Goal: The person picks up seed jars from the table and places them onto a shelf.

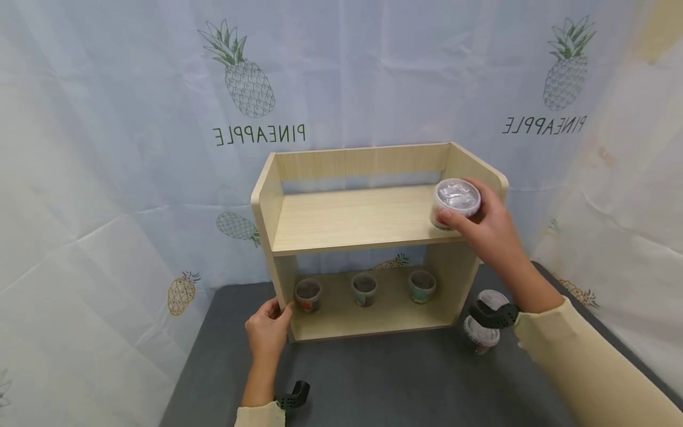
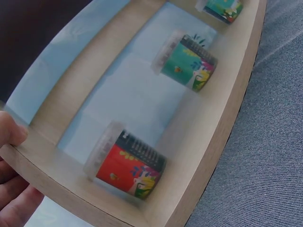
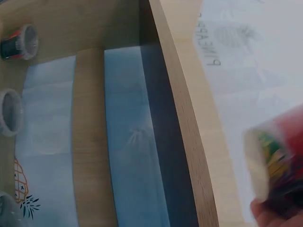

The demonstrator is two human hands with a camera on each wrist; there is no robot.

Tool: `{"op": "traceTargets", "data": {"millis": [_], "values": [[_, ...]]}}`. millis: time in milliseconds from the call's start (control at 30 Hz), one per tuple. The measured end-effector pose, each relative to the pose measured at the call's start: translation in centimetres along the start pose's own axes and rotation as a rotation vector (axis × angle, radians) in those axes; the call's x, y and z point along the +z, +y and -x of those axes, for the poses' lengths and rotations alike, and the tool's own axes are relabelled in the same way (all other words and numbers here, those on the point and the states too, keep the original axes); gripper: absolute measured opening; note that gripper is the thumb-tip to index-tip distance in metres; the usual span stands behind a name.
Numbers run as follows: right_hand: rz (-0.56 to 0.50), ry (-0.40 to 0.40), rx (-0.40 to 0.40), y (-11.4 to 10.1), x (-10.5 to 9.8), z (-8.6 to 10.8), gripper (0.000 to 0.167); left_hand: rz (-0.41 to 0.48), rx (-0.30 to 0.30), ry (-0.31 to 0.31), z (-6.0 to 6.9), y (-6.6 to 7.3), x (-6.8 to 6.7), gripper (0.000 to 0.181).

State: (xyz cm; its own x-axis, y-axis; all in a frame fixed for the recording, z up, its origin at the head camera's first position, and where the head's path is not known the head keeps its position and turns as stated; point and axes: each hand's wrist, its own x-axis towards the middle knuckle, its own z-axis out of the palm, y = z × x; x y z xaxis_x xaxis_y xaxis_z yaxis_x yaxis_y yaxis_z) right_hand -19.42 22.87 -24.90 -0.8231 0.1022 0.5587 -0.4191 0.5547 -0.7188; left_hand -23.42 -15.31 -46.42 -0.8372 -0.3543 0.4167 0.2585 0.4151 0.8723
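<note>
In the head view the right hand (image 1: pixel 493 228) grips a lidded cup (image 1: pixel 457 197) at the right end of the wooden shelf's upper board (image 1: pixel 352 216). The right wrist view shows that cup (image 3: pixel 279 158), red with a colourful print, blurred, with fingertips (image 3: pixel 267 217) at its base; whether it touches the board I cannot tell. The left hand (image 1: pixel 267 329) holds the shelf's left side panel near the bottom, thumb inside, fingers outside. Three cups stand in a row on the lower board: a red one (image 2: pixel 125 165) at the left, then green ones (image 2: pixel 189 66) in the left wrist view.
Two more lidded cups, one (image 1: pixel 482 333) in front of the other (image 1: pixel 493 299), are on the dark table (image 1: pixel 373 379) right of the shelf, partly behind the right wrist's black band. A pale curtain (image 1: pixel 133 118) with pineapple prints hangs behind and at both sides.
</note>
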Motion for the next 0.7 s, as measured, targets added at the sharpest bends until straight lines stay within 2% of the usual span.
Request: {"op": "traceTargets", "data": {"millis": [133, 233, 467, 700], "values": [[0.055, -0.029, 0.154, 0.2, 0.7, -3.1, 0.083, -0.016, 0.009, 0.018, 0.1, -0.2, 0.1, 0.021], [0.061, -0.035, 0.234, 0.7, 1.2, -4.4, 0.089, -0.025, 0.011, 0.020, 0.3, -0.3, 0.2, 0.021], [0.094, -0.017, 0.312, 1.9, 2.2, -5.8, 0.092, -0.023, 0.025, 0.025, 0.4, -0.4, 0.4, 0.020], [0.081, -0.019, 0.400, 1.9, 2.6, -6.6, 0.094, -0.002, -0.001, 0.022, 0.0, -0.1, 0.1, 0.020]]}}
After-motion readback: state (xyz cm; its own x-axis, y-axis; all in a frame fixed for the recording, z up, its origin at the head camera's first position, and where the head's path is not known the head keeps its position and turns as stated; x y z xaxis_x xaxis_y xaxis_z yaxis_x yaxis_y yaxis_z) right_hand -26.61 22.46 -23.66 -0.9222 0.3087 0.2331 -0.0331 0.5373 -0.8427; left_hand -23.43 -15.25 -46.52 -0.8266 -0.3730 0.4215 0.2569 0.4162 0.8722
